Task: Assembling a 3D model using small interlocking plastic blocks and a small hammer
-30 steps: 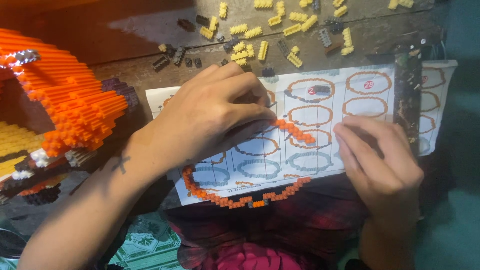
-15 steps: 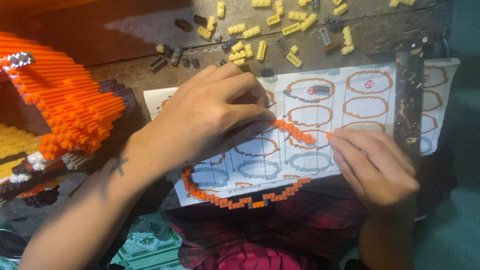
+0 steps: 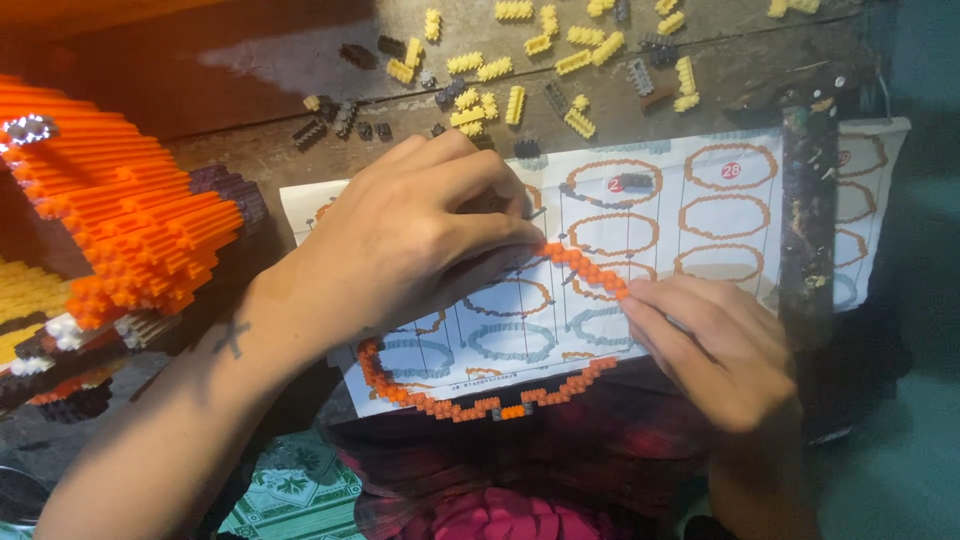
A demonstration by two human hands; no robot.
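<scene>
My left hand [image 3: 410, 240] lies palm down over a printed sheet [image 3: 710, 215] of ring diagrams, its fingertips pinching one end of a thin orange ring of small bricks [image 3: 470, 405]. My right hand [image 3: 720, 345] pinches the other raised end of that ring near the sheet's middle. The ring's lower arc runs along the sheet's near edge, and part of it is hidden under my left hand.
Loose yellow bricks [image 3: 500, 95] and dark bricks [image 3: 335, 120] are scattered on the wooden table [image 3: 250, 70] behind the sheet. A big orange and yellow brick model [image 3: 110, 220] stands at the left. A dark bar [image 3: 805, 215] crosses the sheet's right part.
My right hand has slid left and its fingertips have closed on the raised end of the orange ring. My left hand has stayed in place.
</scene>
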